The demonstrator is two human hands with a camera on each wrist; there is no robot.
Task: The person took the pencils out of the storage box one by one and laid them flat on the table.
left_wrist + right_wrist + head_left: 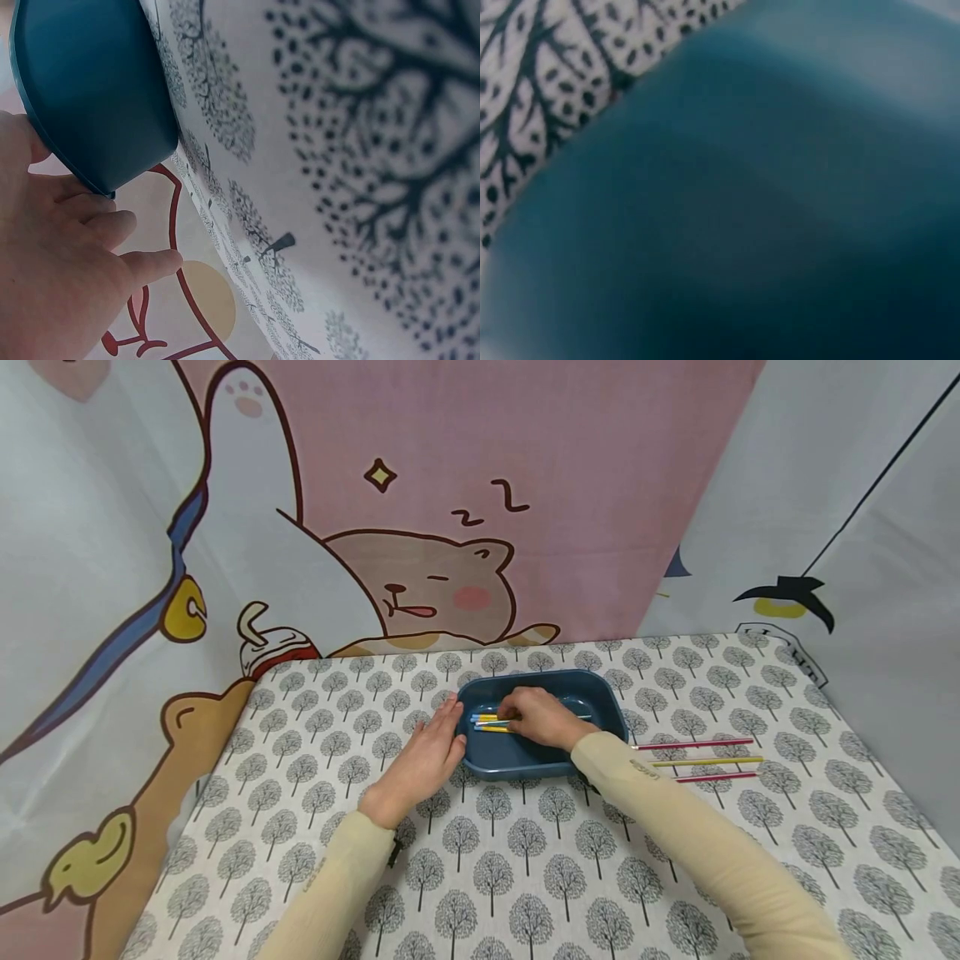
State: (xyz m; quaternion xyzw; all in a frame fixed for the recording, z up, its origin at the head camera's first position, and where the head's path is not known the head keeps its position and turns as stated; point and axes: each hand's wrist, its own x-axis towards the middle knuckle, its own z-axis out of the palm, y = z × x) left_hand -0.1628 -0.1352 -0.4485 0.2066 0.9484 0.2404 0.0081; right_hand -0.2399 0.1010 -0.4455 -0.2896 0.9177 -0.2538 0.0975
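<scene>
A dark blue rectangular basin (pixel 540 770) stands on the tabletop. My left hand (pixel 427 756) rests against the basin's left end with its fingers fairly straight; in the left wrist view the hand (pixel 67 247) lies at the rim of the basin (pixel 97 82). Reaching inside is my right hand (pixel 538 717), its fingers curled down onto several thin coloured sticks (pixel 487 718) on the basin floor. Those sticks show yellow shafts and light blue ends. I cannot tell how many of them the fingers pinch. The right wrist view holds only blurred basin wall (pixel 742 187).
To the right of the basin lie three more thin sticks: a red one (pixel 697 744), a yellow one (pixel 708 762) and another red one (pixel 716 777). A tree-print cloth (pixel 495 860) covers the table. Printed cartoon curtains (pixel 600 485) hang behind and at the sides.
</scene>
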